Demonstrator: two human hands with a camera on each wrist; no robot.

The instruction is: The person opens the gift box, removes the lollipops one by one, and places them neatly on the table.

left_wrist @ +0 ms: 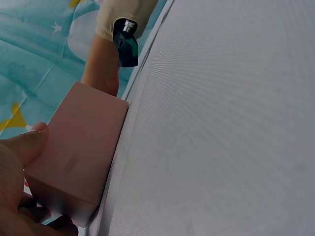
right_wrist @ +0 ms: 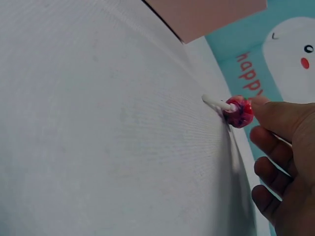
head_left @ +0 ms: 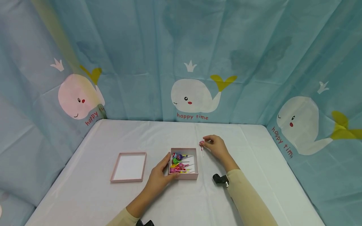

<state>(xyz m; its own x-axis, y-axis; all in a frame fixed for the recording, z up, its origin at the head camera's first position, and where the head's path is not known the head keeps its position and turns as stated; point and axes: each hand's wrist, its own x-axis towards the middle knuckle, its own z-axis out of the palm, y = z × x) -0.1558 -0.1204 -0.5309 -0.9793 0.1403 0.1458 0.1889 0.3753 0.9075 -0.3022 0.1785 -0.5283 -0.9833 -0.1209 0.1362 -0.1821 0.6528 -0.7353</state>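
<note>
A pink open box (head_left: 188,176) stands on the white table, holding several lollipops (head_left: 178,159) in coloured wrappers with their sticks toward the right. My left hand (head_left: 160,174) grips its left side, the thumb at the front wall and the fingers along the side; the left wrist view shows the same pink box (left_wrist: 83,142) against the thumb. To the right of the box, my right hand (head_left: 217,147) pinches a pink-red lollipop (right_wrist: 239,112) by its head between thumb and fingers. Its white stick (head_left: 202,153) points toward me, close over the tablecloth.
A shallow pink-rimmed box lid (head_left: 128,167) with a white inside lies left of the box. Behind the table (head_left: 99,197) hangs a blue curtain (head_left: 135,62) printed with whales, and it also runs along both sides. A black wrist device (head_left: 220,179) sits by the right sleeve.
</note>
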